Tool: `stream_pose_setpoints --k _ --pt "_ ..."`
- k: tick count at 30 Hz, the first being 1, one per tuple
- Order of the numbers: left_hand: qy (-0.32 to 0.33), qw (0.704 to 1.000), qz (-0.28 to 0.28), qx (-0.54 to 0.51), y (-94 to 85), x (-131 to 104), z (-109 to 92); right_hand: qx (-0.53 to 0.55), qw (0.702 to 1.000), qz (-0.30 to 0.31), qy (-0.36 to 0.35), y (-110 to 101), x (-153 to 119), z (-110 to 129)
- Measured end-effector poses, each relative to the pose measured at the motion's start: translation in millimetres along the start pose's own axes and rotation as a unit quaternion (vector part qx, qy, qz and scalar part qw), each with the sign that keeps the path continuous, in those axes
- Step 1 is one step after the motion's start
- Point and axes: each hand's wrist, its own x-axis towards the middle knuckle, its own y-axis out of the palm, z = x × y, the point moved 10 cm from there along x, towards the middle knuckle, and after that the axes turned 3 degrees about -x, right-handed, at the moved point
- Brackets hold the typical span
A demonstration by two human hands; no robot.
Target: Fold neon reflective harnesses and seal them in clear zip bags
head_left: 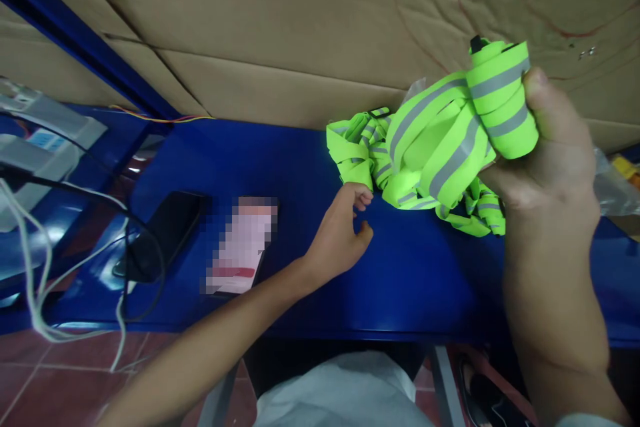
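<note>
My right hand [545, 140], raised at the right, is wrapped round a rolled neon-green strap [503, 100] with grey reflective stripes and a black buckle piece on top. Loose loops of green strap [445, 140] hang just left of the roll. Behind and below them, a tangled pile of the same straps [353, 147] rests on the blue table [400, 280]. My left hand [345, 230] is over the table's middle, below the pile's left end, its fingers curled with a gap between thumb and fingertips and nothing visible in it.
A phone with a lit, blurred screen [243, 247] lies left of my left forearm. Beside it is a dark phone-like device [167, 233]. White and black cables [37, 280] and power strips [65, 127] fill the far left. Cardboard [275, 33] stands behind; plastic bags [615, 180] lie at the right.
</note>
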Motion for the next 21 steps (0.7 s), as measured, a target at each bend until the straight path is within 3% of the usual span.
stream_pose_setpoints --k 3,6,8,10,13,15,17,21 --pt "0.130 0.990 -0.045 -0.035 -15.2 -5.1 -34.1 0.024 0.999 0.022 0.004 8.1 -4.1 -1.5" --pt "0.166 0.981 -0.048 -0.089 -29.2 -3.6 -52.6 0.034 0.997 0.065 0.037 25.1 -13.6 -10.2" --pt "0.134 0.980 -0.008 -0.145 -32.5 3.8 -52.5 0.030 0.990 0.108 0.079 39.9 -24.2 -18.9" --pt "0.071 0.965 0.074 -0.240 -25.9 10.2 -46.8 0.019 0.982 0.146 0.118 52.1 -36.8 -25.2" --pt "-0.051 0.905 0.184 -0.380 -7.1 8.2 -37.5 -0.029 0.983 0.153 0.099 58.6 -50.3 -18.2" --pt "-0.107 0.883 0.188 -0.416 -0.7 5.9 -31.5 -0.096 0.988 0.116 0.036 55.6 -54.2 -4.3" --pt "-0.142 0.884 0.168 -0.413 3.8 4.8 -24.6 -0.181 0.979 0.086 -0.020 55.6 -58.4 7.5" --pt "-0.228 0.879 0.181 -0.378 22.4 -3.7 -6.2 -0.274 0.953 0.115 -0.061 69.5 -64.1 13.5"
